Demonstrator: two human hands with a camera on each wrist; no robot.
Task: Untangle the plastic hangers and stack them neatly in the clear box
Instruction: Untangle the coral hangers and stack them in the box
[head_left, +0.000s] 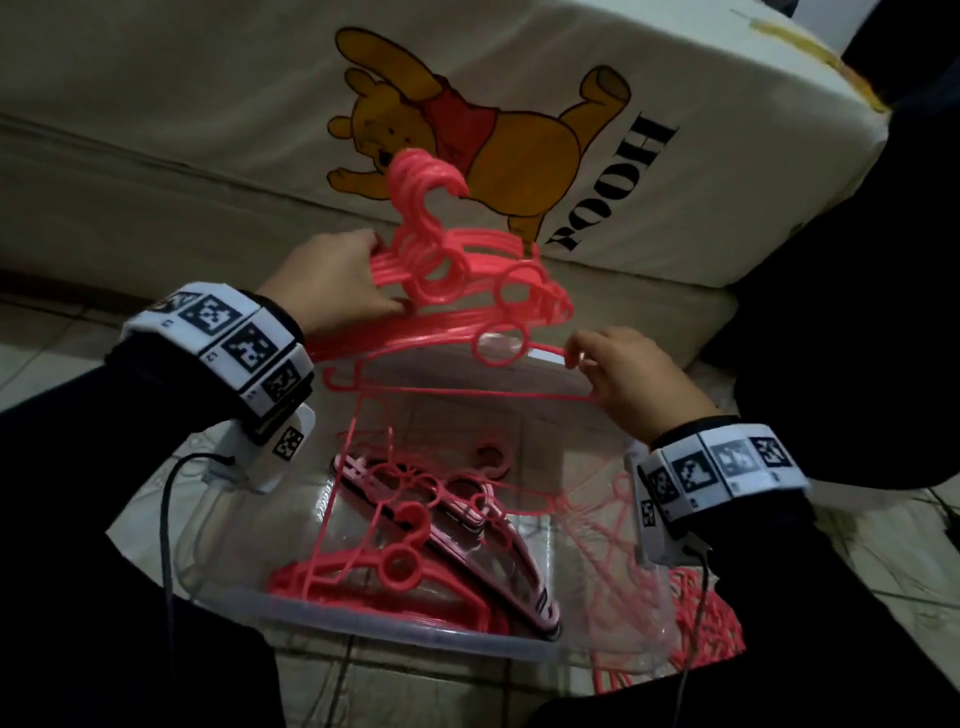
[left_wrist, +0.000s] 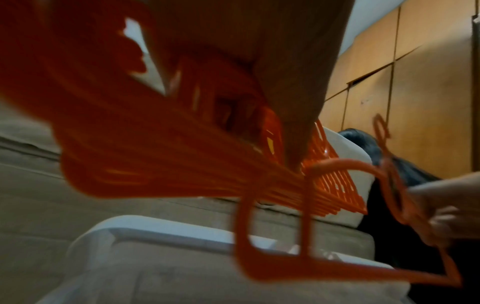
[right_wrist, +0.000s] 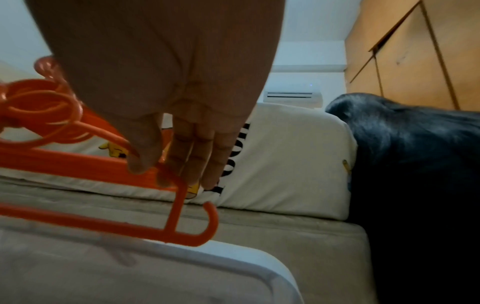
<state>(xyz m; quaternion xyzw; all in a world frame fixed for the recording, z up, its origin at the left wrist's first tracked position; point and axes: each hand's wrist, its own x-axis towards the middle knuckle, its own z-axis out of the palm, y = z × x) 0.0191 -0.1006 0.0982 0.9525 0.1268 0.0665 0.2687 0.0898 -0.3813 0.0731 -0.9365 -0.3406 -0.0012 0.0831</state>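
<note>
My left hand (head_left: 337, 283) grips a thick bundle of pink plastic hangers (head_left: 457, 270) held above the clear box (head_left: 415, 631). In the left wrist view that bundle (left_wrist: 161, 156) fans out below my palm. My right hand (head_left: 618, 374) pinches the right end of a single pink hanger (head_left: 467, 358) that hangs just under the bundle. Its end hook (right_wrist: 192, 224) shows below my fingers (right_wrist: 189, 156) in the right wrist view. More pink hangers (head_left: 410, 566) lie stacked inside the box.
A mattress with a cartoon bear cover (head_left: 467, 130) stands right behind the box. Dark fabric (head_left: 857, 260) fills the right side. Loose pink hangers (head_left: 701, 629) lie on the tiled floor right of the box. Cables run from both wrist bands.
</note>
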